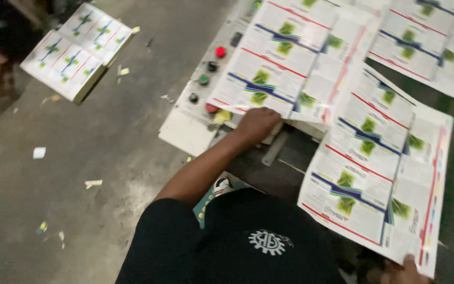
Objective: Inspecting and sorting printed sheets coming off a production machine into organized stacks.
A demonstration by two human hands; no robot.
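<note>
The left hand grips one white printed paper sheet at its lower edge, while the right hand pinches another long sheet that runs away from the person.

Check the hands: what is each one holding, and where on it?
Left hand grips the lower edge of a printed sheet by the control panel. Right hand holds another printed sheet at its bottom corner.

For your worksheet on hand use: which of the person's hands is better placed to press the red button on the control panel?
Probably left. The left hand rests at the printed sheet's edge beside the control panel with the red button; the right hand grips another sheet far away.
</note>
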